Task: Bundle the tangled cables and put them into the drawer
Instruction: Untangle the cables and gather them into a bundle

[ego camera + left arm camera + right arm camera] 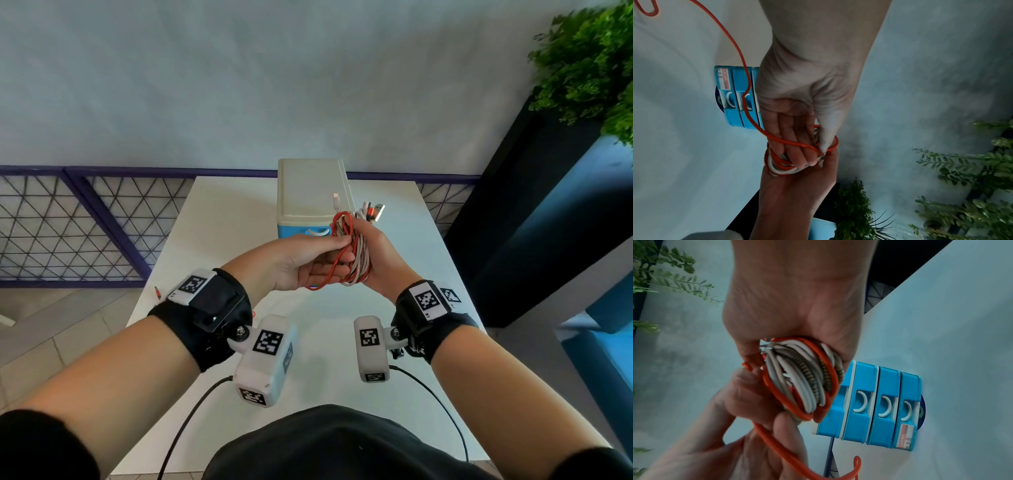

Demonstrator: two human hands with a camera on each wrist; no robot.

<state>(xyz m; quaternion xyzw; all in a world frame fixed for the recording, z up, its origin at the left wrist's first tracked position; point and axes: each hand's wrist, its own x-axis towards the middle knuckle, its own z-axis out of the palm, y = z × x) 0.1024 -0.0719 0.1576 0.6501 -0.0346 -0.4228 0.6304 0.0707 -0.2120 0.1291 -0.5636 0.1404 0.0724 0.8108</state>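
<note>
Both hands are raised over the white table (239,219), just in front of the drawer unit (310,192). My right hand (378,260) grips a coiled bundle of white, braided and orange cables (358,255), whose plugs (373,210) stick out above the fist. My left hand (308,263) pinches the orange cable (344,241) against the bundle between thumb and fingers. In the left wrist view the orange cable (731,42) crosses my fingers (795,146) and trails away loose. In the right wrist view the bundle (803,378) fills my right hand (797,313), and three blue drawers (879,410) stand shut.
A small loose plug (157,293) lies near the table's left edge. A green plant (589,68) on a dark planter stands at the right, beside a blue bench (609,342). Behind the table run a purple lattice railing (85,222) and a pale wall.
</note>
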